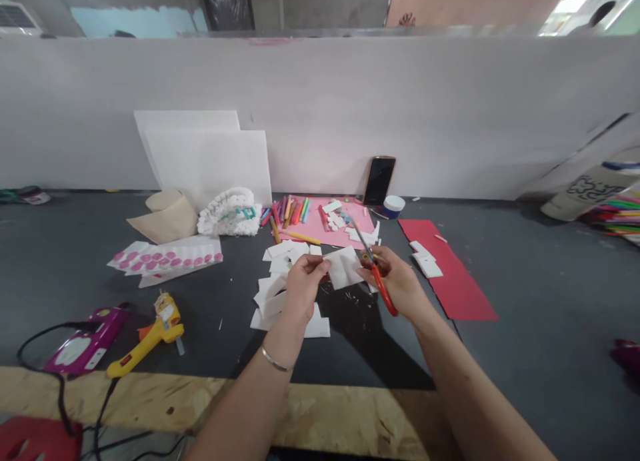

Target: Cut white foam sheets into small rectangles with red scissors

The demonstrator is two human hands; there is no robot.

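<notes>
My left hand (303, 286) pinches a white piece of foam sheet (343, 268) and holds it above the dark table. My right hand (399, 282) grips red-handled scissors (380, 278), whose blades point up and away beside the right edge of that white piece. Below and around the hands lie several cut white pieces (280, 274) on the table.
A yellow glue gun (150, 338) and a purple device (85, 344) lie at the left. A red sheet (453, 271), a pink sheet with coloured sticks (310, 224), a phone (379, 179), white boards (210, 158) and pink-dotted strips (165, 256) surround the work spot.
</notes>
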